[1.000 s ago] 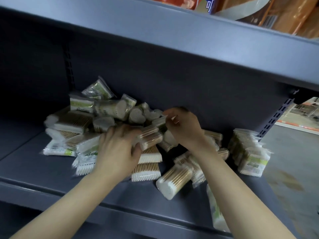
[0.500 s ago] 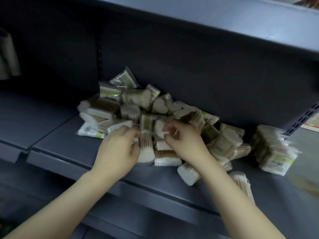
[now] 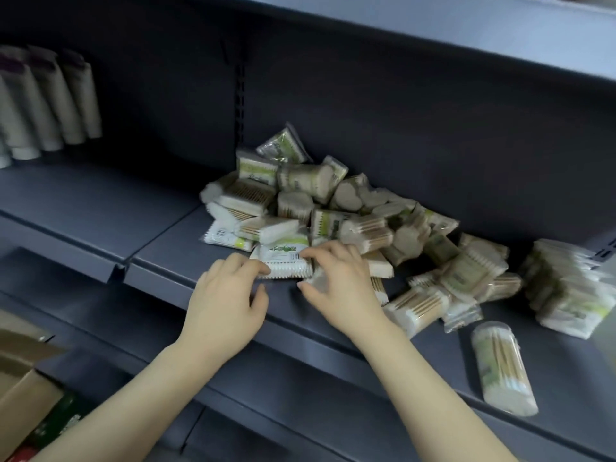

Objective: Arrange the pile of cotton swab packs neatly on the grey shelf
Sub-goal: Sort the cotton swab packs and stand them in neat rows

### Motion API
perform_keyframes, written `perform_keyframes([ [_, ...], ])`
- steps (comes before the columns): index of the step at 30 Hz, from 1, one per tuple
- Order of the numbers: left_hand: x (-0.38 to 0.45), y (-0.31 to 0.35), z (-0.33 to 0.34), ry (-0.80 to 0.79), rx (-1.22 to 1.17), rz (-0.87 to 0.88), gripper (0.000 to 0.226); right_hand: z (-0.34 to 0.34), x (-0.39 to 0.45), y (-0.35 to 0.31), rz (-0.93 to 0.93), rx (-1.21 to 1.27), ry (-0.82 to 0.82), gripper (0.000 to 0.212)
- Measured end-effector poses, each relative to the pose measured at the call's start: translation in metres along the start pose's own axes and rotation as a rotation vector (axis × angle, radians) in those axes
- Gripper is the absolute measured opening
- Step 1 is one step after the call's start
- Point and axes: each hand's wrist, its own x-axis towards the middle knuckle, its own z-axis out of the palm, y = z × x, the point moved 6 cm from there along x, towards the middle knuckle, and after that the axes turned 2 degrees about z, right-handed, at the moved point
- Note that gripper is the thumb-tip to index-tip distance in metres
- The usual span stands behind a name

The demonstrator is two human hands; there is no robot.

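Note:
A loose pile of cotton swab packs [image 3: 320, 198] lies on the grey shelf [image 3: 173, 255], against its back panel. At the pile's front edge a flat white pack with a green label [image 3: 283, 258] sits between my hands. My left hand [image 3: 230, 295] touches the pack's left end with its fingertips, fingers bent. My right hand [image 3: 336, 278] lies over the pack's right end, fingers curled onto it and thumb below. A neat stack of packs [image 3: 563, 288] stands at the right. One round tube of swabs [image 3: 500, 365] lies alone near the shelf's front edge.
Pale tubes [image 3: 50, 105] stand in a row on the neighbouring shelf section at far left. Another shelf board [image 3: 433, 31] hangs overhead. An open cardboard box [image 3: 23, 388] sits at lower left, below the shelf edge.
The view has swung left and down. Both hands have come forward out of the pile to its front edge, and now hold the flat white pack between them.

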Motion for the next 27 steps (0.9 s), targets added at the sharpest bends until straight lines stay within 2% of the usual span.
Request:
perform_keyframes([
  [8, 0.009, -0.007, -0.006, 0.009, -0.028, -0.118, 0.049, 0.006, 0.007, -0.004, 0.027, -0.089, 0.092, 0.04],
  [13, 0.017, -0.004, 0.002, -0.119, -0.018, -0.062, 0.072, 0.009, 0.011, -0.003, 0.03, -0.082, 0.115, 0.036],
  [27, 0.025, -0.004, 0.016, -0.165, -0.061, -0.038, 0.083, -0.001, 0.022, 0.0, -0.047, 0.139, 0.176, 0.03],
])
